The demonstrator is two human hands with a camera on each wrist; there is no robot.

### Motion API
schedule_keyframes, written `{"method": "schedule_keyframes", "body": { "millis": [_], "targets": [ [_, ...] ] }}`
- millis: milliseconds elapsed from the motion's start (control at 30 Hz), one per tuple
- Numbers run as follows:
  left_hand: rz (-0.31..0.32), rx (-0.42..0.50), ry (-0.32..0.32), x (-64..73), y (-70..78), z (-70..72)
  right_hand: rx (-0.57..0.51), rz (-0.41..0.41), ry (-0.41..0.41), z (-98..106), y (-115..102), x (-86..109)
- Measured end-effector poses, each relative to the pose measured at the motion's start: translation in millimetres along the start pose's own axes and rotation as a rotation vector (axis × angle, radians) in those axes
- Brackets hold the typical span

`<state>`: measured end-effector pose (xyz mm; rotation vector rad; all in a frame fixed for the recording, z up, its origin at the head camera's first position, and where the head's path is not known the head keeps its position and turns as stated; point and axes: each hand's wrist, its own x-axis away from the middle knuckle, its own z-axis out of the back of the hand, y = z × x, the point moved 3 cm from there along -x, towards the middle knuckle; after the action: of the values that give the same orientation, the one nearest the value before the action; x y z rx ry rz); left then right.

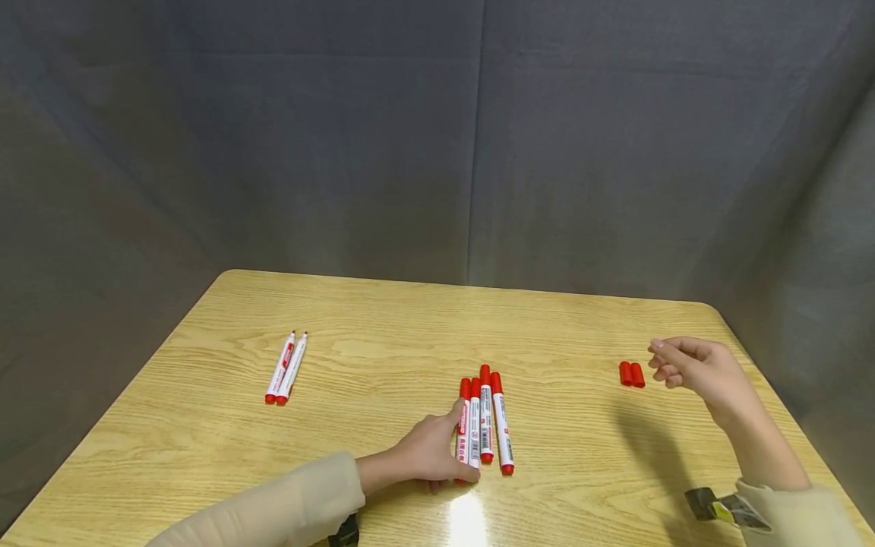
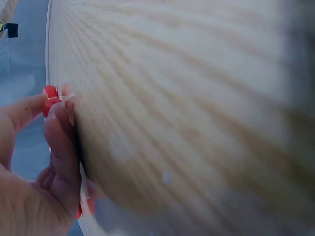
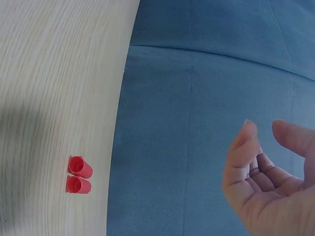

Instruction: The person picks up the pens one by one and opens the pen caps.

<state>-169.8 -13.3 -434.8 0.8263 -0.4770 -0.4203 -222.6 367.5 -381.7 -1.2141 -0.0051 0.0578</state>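
At the group of capped red whiteboard markers (image 1: 486, 422) in mid-table, my left hand (image 1: 427, 450) grips the leftmost marker (image 1: 463, 425), its thumb and a finger spread along the barrel. The left wrist view shows fingertips against the red marker ends (image 2: 53, 104); much of the barrel is hidden there. Raised above the table's right side, my right hand (image 1: 704, 376) has loosely bent fingers and holds nothing. In the right wrist view a gap separates thumb and index finger. Just left of this hand, two red caps (image 1: 632, 374) lie side by side.
Two uncapped markers (image 1: 285, 368) lie together on the left part of the wooden table (image 1: 383, 327), tips pointing away. A grey cloth (image 1: 342, 152) hangs behind the table and along its sides.
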Motion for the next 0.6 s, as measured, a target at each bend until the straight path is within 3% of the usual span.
{"method": "schedule_keyframes", "body": {
  "millis": [167,233,467,533,600],
  "targets": [
    [-0.032,-0.007,0.000,-0.9,1.1,0.0,0.031,-0.030,0.013,7,25,-8.2],
    [-0.045,-0.005,0.012,-1.8,0.6,-0.6,0.013,-0.010,-0.011,2,15,-3.9],
    [-0.031,-0.016,0.088,-2.1,-3.0,-1.3,0.093,-0.013,-0.006,-32,-54,24.9],
    [-0.017,0.039,0.099,-1.5,-4.5,-0.2,0.100,-0.020,-0.017,-40,-62,28.5],
    [0.005,0.153,0.088,-0.1,-6.2,1.0,0.101,-0.027,-0.037,-48,-65,29.1]
  ]
}}
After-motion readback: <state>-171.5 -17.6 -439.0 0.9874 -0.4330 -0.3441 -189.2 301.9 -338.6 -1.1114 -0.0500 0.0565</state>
